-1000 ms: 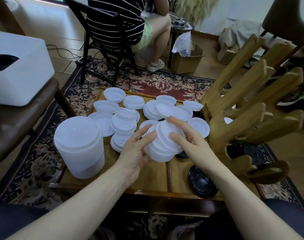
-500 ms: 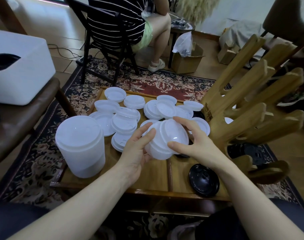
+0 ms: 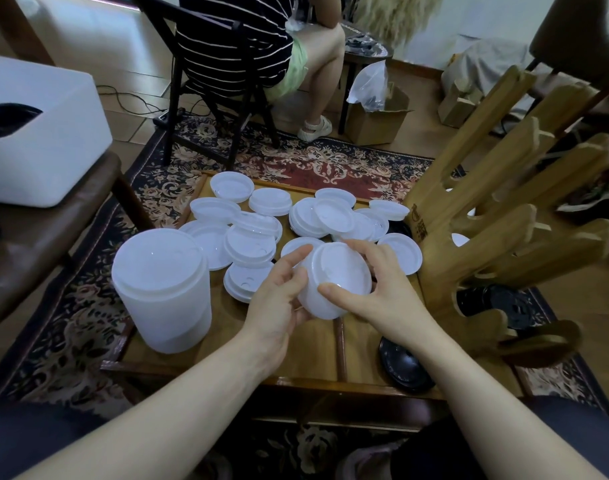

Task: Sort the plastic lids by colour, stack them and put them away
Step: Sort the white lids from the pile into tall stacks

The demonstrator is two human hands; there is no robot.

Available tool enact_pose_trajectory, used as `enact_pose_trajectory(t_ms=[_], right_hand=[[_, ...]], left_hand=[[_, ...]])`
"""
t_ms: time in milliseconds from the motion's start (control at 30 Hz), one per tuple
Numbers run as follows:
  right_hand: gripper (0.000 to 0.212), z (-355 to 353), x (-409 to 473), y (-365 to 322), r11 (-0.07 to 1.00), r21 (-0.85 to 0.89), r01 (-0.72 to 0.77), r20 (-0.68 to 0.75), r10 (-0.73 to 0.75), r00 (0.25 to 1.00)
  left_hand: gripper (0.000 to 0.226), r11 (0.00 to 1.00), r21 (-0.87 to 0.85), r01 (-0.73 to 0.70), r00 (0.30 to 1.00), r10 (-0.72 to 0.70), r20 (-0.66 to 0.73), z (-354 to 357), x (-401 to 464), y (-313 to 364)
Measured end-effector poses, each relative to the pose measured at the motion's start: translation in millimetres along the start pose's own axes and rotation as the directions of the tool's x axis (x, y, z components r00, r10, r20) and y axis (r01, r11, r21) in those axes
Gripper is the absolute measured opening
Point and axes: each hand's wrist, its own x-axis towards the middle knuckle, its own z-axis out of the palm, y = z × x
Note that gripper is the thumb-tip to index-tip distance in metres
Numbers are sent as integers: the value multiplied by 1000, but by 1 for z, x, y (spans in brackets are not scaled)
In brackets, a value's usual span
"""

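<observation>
So that its white lids nest squarely, the small stack point(image 3: 336, 282) is clasped between left hand point(image 3: 278, 303) and right hand point(image 3: 379, 292), apparently tilted above the wooden tray point(image 3: 316, 351).

A low wooden table point(image 3: 316, 344) is set on a patterned rug point(image 3: 323, 164). At the table's right edge a wooden rack point(image 3: 497, 230) with slanted arms is stood. Beyond the table a person in a striped top point(image 3: 233, 39) is seated on a dark chair point(image 3: 206, 95). Right of that chair a cardboard box point(image 3: 377, 117) is placed. Left of the table a white box point(image 3: 36, 133) is seen on a brown seat point(image 3: 36, 230).
</observation>
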Motion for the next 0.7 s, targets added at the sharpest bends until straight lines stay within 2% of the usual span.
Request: enact_pose_trajectory(t_ms=[133, 233, 300, 433, 500, 600, 700], right_hand=[[67, 3, -3, -2, 999, -41, 9, -22, -10, 1000], [77, 7, -5, -5, 999, -51, -2, -41, 0, 999], [88, 8, -6, -5, 1000, -29, -11, 6, 11, 1000], [86, 1, -3, 1, 992, 121, -25, 223, -2, 975], [85, -2, -3, 3, 987, 157, -23, 285, -23, 958], [90, -4, -4, 6, 987, 161, 14, 296, -62, 953], [91, -4, -6, 9, 987, 152, 43, 261, -82, 962]], left_hand=[[30, 1000, 19, 0, 1000, 0, 7, 0, 0, -1], [56, 998, 69, -15, 999, 13, 31, 0, -1, -1], [64, 996, 89, -21, 1000, 20, 13, 1, 0, -1], [60, 1000, -3, 31, 998, -31, -50, -2, 2, 0], [59, 999, -5, 47, 997, -47, -60, -3, 2, -1], [52, 998, -18, 56, 997, -57, -59, -4, 2, -1], [51, 991, -65, 119, 993, -119, 8, -5, 1, 0]])
